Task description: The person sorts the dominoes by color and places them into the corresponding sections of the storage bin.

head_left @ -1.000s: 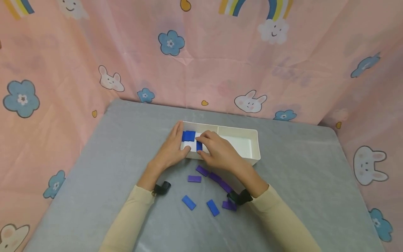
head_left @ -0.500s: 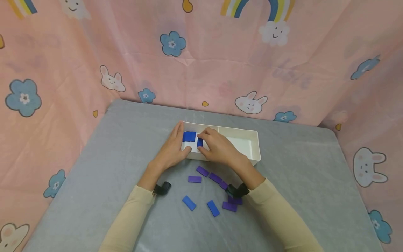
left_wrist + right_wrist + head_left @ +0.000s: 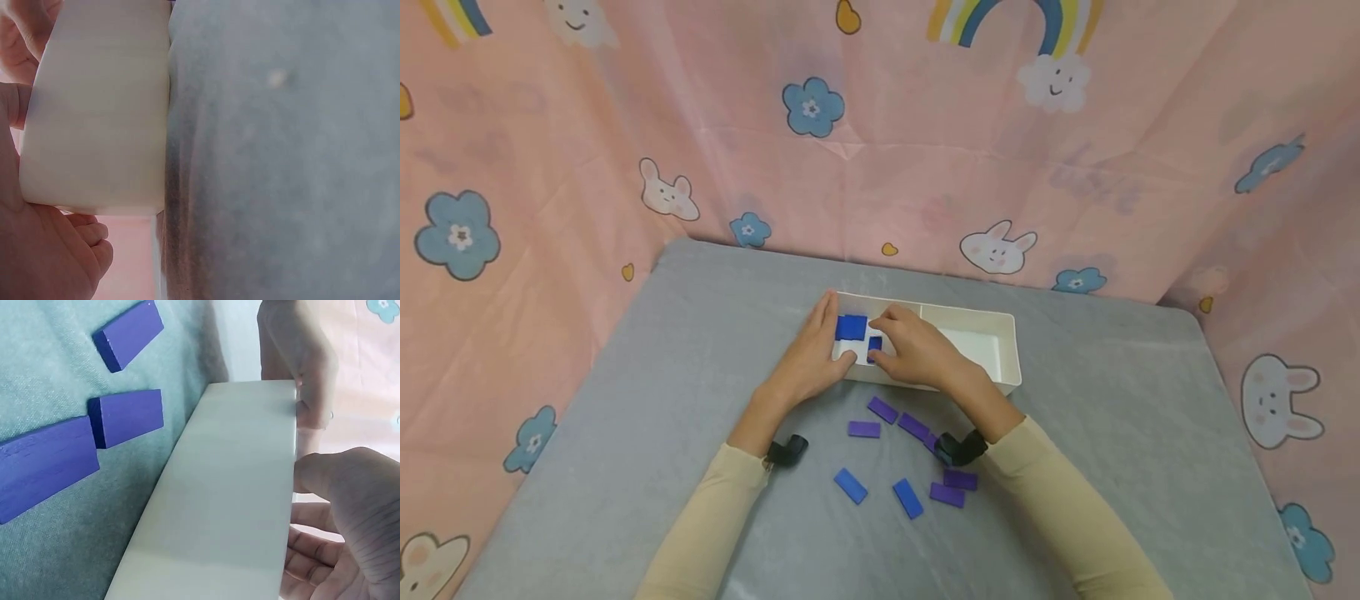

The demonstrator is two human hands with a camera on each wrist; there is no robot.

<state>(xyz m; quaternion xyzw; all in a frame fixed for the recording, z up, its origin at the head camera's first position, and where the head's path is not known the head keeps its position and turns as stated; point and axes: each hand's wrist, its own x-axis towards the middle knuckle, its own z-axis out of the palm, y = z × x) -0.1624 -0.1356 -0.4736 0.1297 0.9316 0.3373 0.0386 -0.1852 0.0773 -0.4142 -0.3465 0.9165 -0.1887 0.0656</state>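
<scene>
A white two-compartment box [image 3: 970, 318] sits on the table. My left hand [image 3: 808, 354] holds its left end, thumb over the near wall and fingers along the end. Blue blocks [image 3: 851, 327] lie side by side in the left compartment, at its far left. Another blue block [image 3: 875, 348] is in the same compartment, close to the near wall. My right hand [image 3: 917, 350] reaches in above it; the thumb is at the block, and the index fingertip stands apart from its far end. In the right wrist view the box wall [image 3: 219, 487] hides the compartment's inside.
Two blue blocks, one on the left [image 3: 851, 486] and one on the right [image 3: 907, 498], lie on the grey cloth. Several purple blocks [image 3: 864, 429] are scattered before the box, some partly under the right wrist camera [image 3: 961, 448]. A pink printed curtain [image 3: 895, 150] hangs behind.
The blue block at my right hand has shifted toward the near wall, and a gap now shows between it and my index fingertip. My left hand stays on the box.
</scene>
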